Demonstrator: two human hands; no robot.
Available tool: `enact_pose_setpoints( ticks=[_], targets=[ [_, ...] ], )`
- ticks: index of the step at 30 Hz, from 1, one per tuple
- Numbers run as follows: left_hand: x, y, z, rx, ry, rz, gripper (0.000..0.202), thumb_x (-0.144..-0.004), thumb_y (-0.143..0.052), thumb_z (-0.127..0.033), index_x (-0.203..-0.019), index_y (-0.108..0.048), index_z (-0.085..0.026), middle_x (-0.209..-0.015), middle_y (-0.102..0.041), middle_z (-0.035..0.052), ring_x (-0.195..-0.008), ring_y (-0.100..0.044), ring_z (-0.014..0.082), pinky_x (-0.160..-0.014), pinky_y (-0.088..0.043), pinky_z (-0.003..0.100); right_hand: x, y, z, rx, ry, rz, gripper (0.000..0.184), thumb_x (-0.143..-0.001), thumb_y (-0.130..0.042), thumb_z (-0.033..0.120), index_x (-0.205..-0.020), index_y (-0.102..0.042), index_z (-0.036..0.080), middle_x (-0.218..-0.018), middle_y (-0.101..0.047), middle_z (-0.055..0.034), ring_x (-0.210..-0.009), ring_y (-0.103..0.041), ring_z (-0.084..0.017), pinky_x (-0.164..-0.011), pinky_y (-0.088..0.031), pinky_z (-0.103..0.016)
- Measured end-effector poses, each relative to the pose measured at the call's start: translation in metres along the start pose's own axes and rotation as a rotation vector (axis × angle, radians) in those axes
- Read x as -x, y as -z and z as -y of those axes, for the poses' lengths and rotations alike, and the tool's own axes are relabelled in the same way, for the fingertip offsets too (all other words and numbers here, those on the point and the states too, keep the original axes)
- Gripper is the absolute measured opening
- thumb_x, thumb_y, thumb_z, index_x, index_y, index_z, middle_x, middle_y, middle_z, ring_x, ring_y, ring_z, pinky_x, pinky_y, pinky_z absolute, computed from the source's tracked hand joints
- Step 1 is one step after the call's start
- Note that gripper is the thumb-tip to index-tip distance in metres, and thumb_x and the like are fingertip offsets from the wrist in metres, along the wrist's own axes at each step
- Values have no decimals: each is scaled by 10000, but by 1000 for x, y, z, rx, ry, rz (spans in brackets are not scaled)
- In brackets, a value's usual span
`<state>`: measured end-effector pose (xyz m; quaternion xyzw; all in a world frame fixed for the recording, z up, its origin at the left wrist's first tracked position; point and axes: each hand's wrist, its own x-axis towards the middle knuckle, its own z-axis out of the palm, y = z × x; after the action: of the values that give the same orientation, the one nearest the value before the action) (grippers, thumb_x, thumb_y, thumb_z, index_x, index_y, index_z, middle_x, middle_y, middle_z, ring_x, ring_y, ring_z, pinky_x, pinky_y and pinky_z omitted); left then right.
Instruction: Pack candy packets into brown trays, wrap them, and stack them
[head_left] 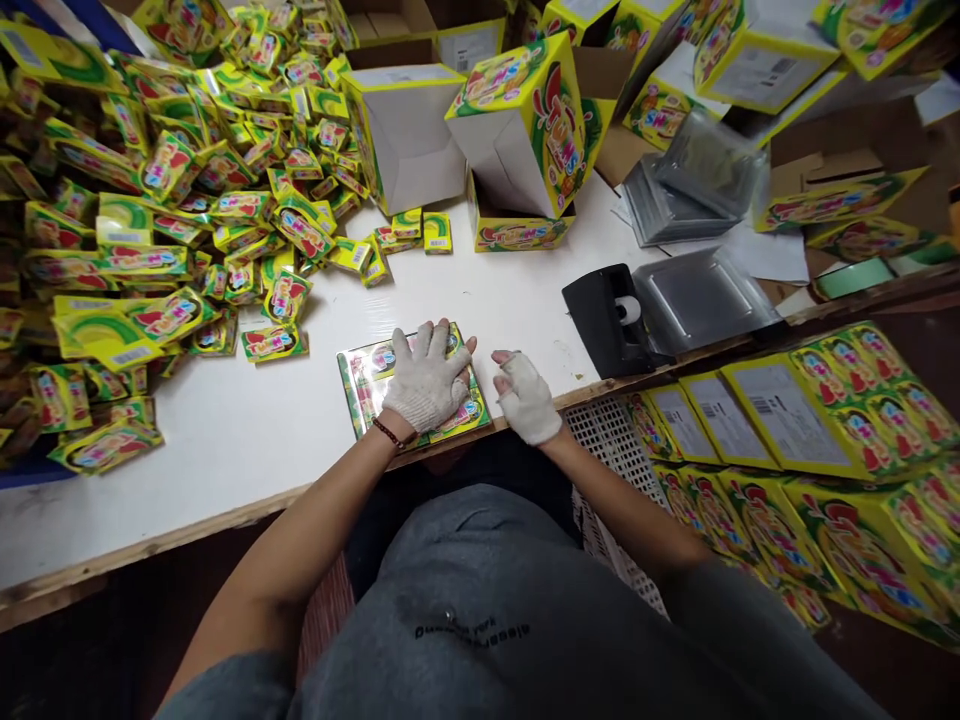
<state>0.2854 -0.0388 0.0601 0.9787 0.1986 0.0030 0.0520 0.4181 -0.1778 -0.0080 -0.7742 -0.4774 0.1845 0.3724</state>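
My left hand (427,378), in a white fingerless work glove, lies flat with spread fingers on a shallow pack of small candy boxes (360,385). A clear plastic cover seems to lie over the pack, which sits at the table's front edge. To the right of the pack, my right hand (527,395), gloved the same way, hovers at the edge with its fingers curled in. What those fingers hold, if anything, is too small to see. A black tape dispenser (600,315) with a white roll stands to the right of that hand.
Loose small yellow-green boxes (165,200) are heaped at the left. Larger display cartons (559,130) stand along the back. Clear plastic lids (705,295) lie beside the dispenser, with more stacked behind. Filled cartons (780,410) sit lower right, near a white plastic basket (611,460).
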Motion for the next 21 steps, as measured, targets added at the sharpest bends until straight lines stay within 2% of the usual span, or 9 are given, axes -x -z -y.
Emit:
enact_pose_setpoints(
  ticks=[2,5,7,9,11,13,15,18,21],
  targets=[
    [0,-1,2,20,-4,7,573,-1021,-451,-364,-1578,-477,-231,-1694,-338,219,-1543,-337,464,-1196,-198,760,19,-3,7,154,240,51,543,-963,-546,331,-1480,-581,167,-1549,-557,-192,-1526,-427,-330,-1275,-326,-576],
    [21,-2,16,72,5,21,582,-1018,-426,-310,-1571,-467,-133,-1694,-333,233,-1572,-315,409,-1257,-217,664,34,-11,14,310,449,240,547,-967,-581,281,-1510,-582,220,-1597,-523,-170,-1566,-360,-371,-1272,-248,-666],
    [53,-4,30,102,-29,31,555,-1033,-391,-311,-1540,-503,-117,-1678,-378,215,-1582,-313,368,-1282,-226,615,37,-15,15,358,499,295,517,-968,-576,212,-1474,-622,305,-1592,-540,-134,-1559,-369,-385,-1243,-234,-715],
    [93,-10,42,134,-111,50,528,-1041,-384,-334,-1511,-547,-158,-1648,-449,174,-1577,-334,338,-1291,-233,604,37,-17,12,368,510,316,509,-961,-591,188,-1428,-653,381,-1589,-548,-102,-1549,-379,-398,-1216,-228,-750],
    [129,-20,49,165,-182,67,509,-1026,-408,-316,-1497,-571,-212,-1611,-512,137,-1558,-378,315,-1289,-248,603,35,-17,9,360,509,329,461,-961,-609,200,-1360,-694,416,-1572,-569,-83,-1538,-391,-399,-1203,-231,-753],
    [149,-32,50,172,-192,69,495,-1011,-425,-273,-1475,-596,-257,-1567,-567,111,-1534,-425,295,-1282,-268,598,31,-16,5,362,525,343,403,-962,-622,217,-1293,-727,421,-1541,-600,-67,-1526,-407,-381,-1207,-237,-728],
    [148,-44,50,156,-178,45,475,-1014,-422,-239,-1441,-626,-286,-1534,-603,93,-1515,-457,274,-1273,-287,581,21,-15,2,376,568,338,364,-963,-626,228,-1260,-737,408,-1523,-616,-63,-1517,-418,-367,-1207,-236,-710],
    [117,-57,52,146,-206,-48,436,-1028,-433,-232,-1394,-658,-310,-1494,-641,82,-1486,-494,255,-1249,-315,564,-1,-7,-3,408,610,263,360,-961,-604,205,-1264,-728,354,-1520,-612,-85,-1513,-414,-365,-1189,-275,-690],
    [82,-63,57,163,-283,-208,370,-1021,-493,-253,-1331,-688,-306,-1397,-712,82,-1397,-577,263,-1183,-375,549,-19,22,-16,428,583,137,363,-947,-556,184,-1260,-721,265,-1424,-660,-123,-1428,-503,-332,-1147,-405,-591]
  ],
)
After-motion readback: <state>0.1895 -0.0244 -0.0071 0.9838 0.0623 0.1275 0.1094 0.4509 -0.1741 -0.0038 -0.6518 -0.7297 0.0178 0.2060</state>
